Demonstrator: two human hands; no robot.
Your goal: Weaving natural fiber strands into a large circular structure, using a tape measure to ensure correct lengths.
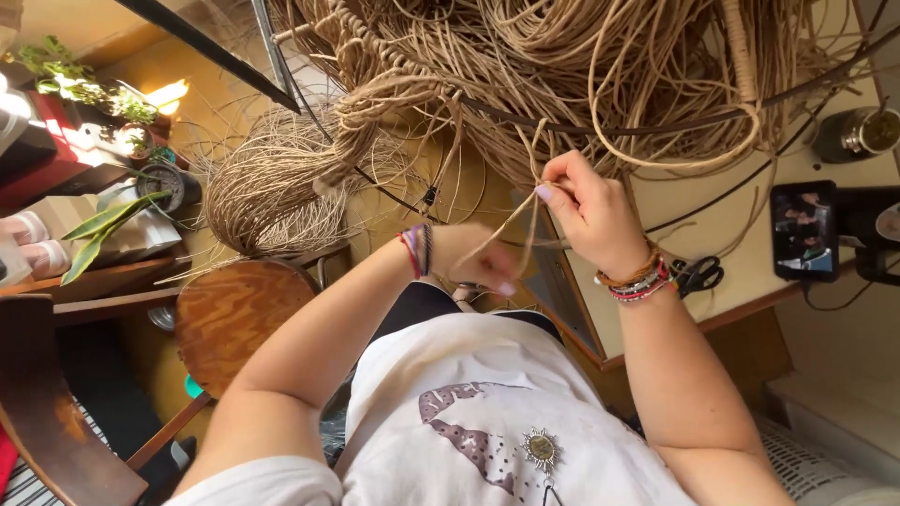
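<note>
Right hand [589,211] raised over the near edge of the pale surface [675,211], fingers pinched shut on a few tan cord strands [525,201] near a knot. Left hand [478,262] lower and closer to the body, blurred, closed around the loose ends of those same strands, pulled down and slightly leftward. Strands taut between the two hands, rising from there into the big tangled mass of cord [562,75] spread across the top of the view. Woven, braided section [384,56] visible within that mass at upper left, with a looser coil of cord [281,183] hanging below it, beside a round wooden stool [239,314]. Beaded bracelets on both wrists.

Black-handled scissors [696,275] flat on the surface just beside the right wrist. Phone [803,231] propped further right, screen lit, well apart from the hands. Metal cup [858,134] near the far right edge. Potted plants [103,103] in sunlight at far left, a dark wooden chair [47,412] at lower left. White printed shirt [487,422] with a small sun-shaped pendant filling the bottom centre.
</note>
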